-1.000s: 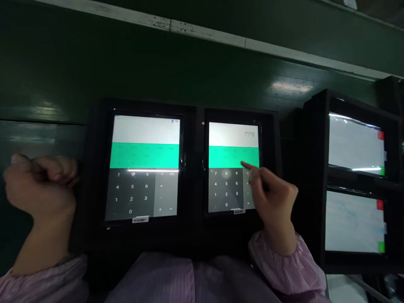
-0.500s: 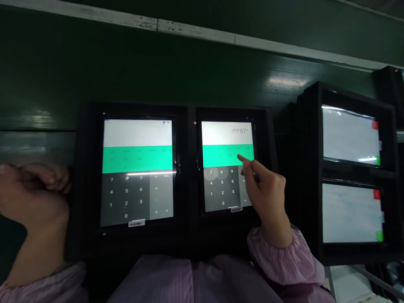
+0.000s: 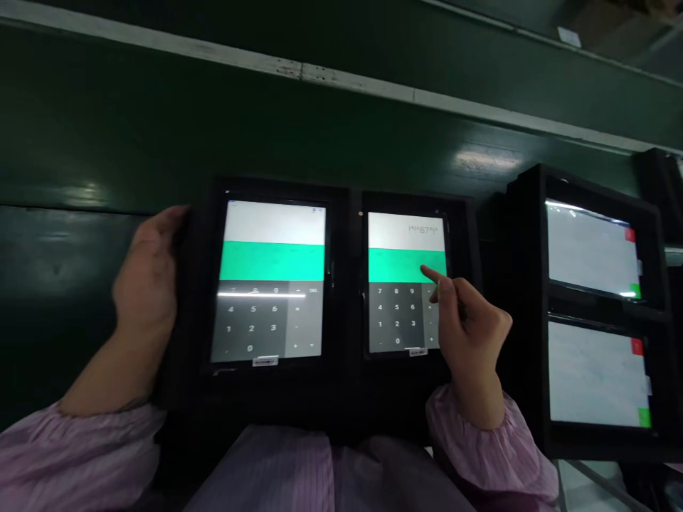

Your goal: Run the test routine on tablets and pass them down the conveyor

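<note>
Two lit touchscreens showing calculator keypads lie side by side in a black tray (image 3: 184,355). My left hand (image 3: 146,277) holds the tray's left edge, fingertips hidden over the far side. Its nearer screen (image 3: 272,259) has a blank white display above a green band. My right hand (image 3: 472,327) holds nothing; its index finger is stretched out over the green band of the right screen (image 3: 395,267), the other fingers curled. Whether the fingertip touches the glass I cannot tell. Small characters, seen upside down, show on the right display. Barcode labels (image 3: 265,362) sit at the screens' lower edges.
On the right stands another black tray (image 3: 544,370) with two white screens (image 3: 595,373) bearing red and green corner squares. A dark green work surface (image 3: 299,135) extends behind, crossed by a pale metal strip (image 3: 363,83). A brownish box (image 3: 608,28) is at the far right.
My left hand has gone from a loose curl beside the tray to a hold on its left edge. The tray appears farther right in view. More characters show on the right display.
</note>
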`<action>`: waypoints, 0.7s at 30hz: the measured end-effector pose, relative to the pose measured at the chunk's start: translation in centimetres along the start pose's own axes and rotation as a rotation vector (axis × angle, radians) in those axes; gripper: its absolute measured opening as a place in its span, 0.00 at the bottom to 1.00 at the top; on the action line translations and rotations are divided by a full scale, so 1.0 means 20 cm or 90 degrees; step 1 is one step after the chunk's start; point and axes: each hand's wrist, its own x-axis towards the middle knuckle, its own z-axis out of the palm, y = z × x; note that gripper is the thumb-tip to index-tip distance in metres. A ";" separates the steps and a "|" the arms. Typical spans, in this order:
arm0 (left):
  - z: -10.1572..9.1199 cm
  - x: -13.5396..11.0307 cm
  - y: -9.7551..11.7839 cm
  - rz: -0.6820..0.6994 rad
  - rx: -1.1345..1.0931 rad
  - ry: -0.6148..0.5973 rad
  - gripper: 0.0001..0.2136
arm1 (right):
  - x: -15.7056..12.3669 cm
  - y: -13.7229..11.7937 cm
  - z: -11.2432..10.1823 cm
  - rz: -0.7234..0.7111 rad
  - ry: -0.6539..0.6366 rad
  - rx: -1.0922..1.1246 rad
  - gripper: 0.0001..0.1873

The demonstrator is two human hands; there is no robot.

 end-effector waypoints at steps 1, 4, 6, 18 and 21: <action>-0.01 0.00 -0.01 -0.013 -0.020 -0.005 0.23 | -0.01 -0.06 0.02 -0.016 -0.014 0.006 0.20; -0.02 -0.01 0.00 -0.040 -0.068 -0.035 0.26 | -0.05 -0.25 0.12 -0.088 -0.136 0.052 0.17; -0.04 -0.02 0.03 -0.050 -0.055 -0.048 0.28 | -0.07 -0.35 0.20 -0.129 -0.220 0.082 0.18; -0.13 -0.06 0.11 -0.203 -0.099 -0.125 0.30 | -0.01 -0.52 0.44 -0.159 -0.247 0.015 0.21; -0.12 -0.05 0.13 -0.194 -0.096 -0.128 0.31 | 0.00 -0.52 0.46 -0.166 -0.255 -0.021 0.21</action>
